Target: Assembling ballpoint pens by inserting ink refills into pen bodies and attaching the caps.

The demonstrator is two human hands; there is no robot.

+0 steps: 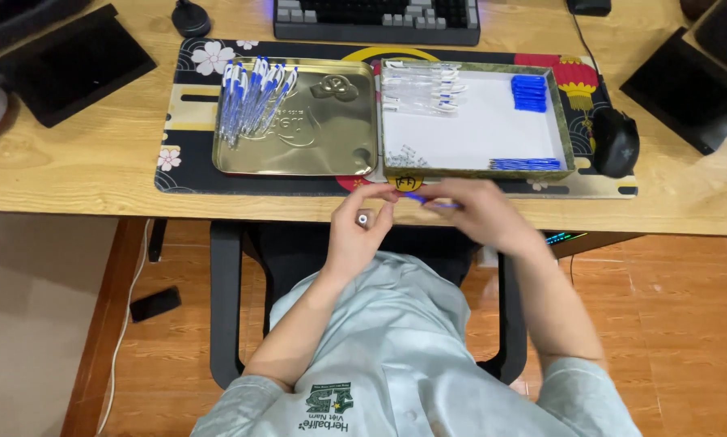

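Left hand [362, 222] pinches a clear pen barrel [364, 217]; right hand [478, 212] grips a blue refill [428, 201] at desk edge; finished pens [254, 97] fill gold tray [331, 150]; parts left in white box [476, 133].

Home office, keyboard [377, 18], mouse [616, 142], wooden desk [80, 166]

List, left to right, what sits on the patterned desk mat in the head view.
Pile of assembled blue-and-white pens → gold tin lid → clear pen barrels → shallow green-rimmed box → blue caps → black mouse.
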